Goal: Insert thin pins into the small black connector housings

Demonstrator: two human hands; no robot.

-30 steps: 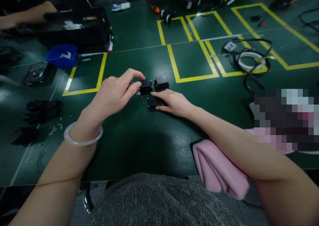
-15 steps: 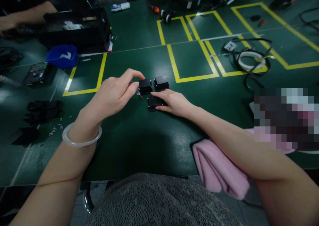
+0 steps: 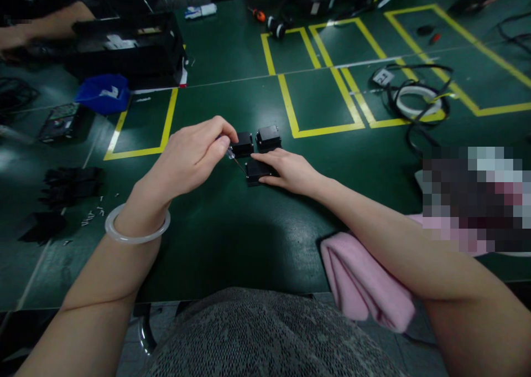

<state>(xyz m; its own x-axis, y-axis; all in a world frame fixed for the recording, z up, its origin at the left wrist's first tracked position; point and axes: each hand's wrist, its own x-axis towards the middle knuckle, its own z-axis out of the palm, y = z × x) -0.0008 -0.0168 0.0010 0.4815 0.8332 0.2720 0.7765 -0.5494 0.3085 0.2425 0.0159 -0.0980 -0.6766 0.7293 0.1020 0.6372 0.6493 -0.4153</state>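
My left hand [image 3: 197, 150] is closed around a small screwdriver [image 3: 230, 153] with a clear handle. Its thin shaft slants down to the left side of a small black box [image 3: 258, 173] lying on the green table. Thumb and fingers of my right hand [image 3: 290, 171] grip this box from the right. Just behind it sit a second black box [image 3: 243, 143], partly covered by my left fingers, and a third black box [image 3: 269, 136]. Whether the screwdriver's tip sits in a screw is too small to tell.
Loose screws [image 3: 88, 218] and several black parts [image 3: 70, 184] lie on the left. A blue bin [image 3: 103, 93] stands by a long black case [image 3: 128, 50]. Coiled cable [image 3: 418, 100] lies to the right, a pink cloth [image 3: 365, 280] at the front edge. Other people's arms show across the table.
The fingers of my left hand have turned slightly on the screwdriver's handle. My right hand and the black boxes have stayed in place.
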